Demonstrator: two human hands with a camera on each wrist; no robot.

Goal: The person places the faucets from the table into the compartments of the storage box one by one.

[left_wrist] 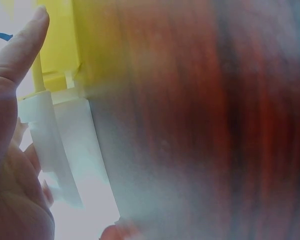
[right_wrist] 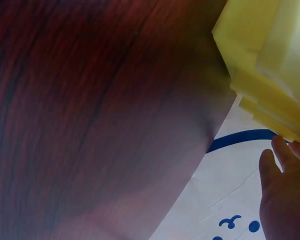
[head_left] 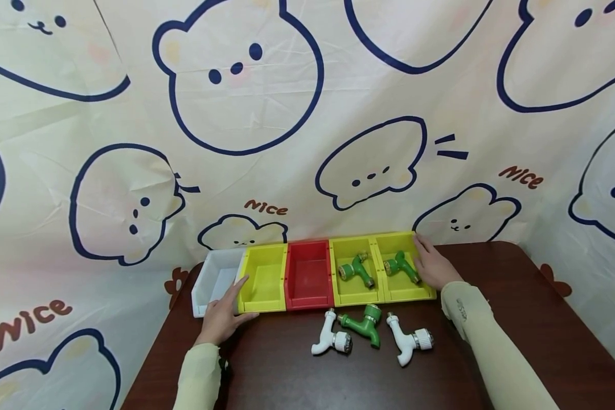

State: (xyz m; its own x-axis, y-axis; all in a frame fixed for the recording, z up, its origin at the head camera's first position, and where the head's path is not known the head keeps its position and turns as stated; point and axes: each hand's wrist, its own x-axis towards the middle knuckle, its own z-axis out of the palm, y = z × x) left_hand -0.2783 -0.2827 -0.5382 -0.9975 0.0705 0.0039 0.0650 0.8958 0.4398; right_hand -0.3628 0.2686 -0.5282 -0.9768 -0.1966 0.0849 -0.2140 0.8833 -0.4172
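Note:
A row of joined bins stands along the back of the table: a white bin [head_left: 200, 293], a yellow bin [head_left: 263, 306], a red bin [head_left: 310, 302], then two more yellow bins [head_left: 357, 297] [head_left: 409, 294]. My left hand [head_left: 220, 319] rests at the front of the white bin and its yellow neighbour, fingers extended. At the row's right end, my right hand [head_left: 434, 266] touches the outer side of the last yellow bin with straight fingers. One green tap [head_left: 357, 270] lies in the fourth bin, another green tap [head_left: 402, 266] in the last.
In front of the bins, on the dark brown table [head_left: 359, 381], lie a white tap [head_left: 328, 336], a green tap [head_left: 364, 326] and a second white tap [head_left: 405, 340]. A cloth [head_left: 287, 176] with cartoon bears hangs right behind the table.

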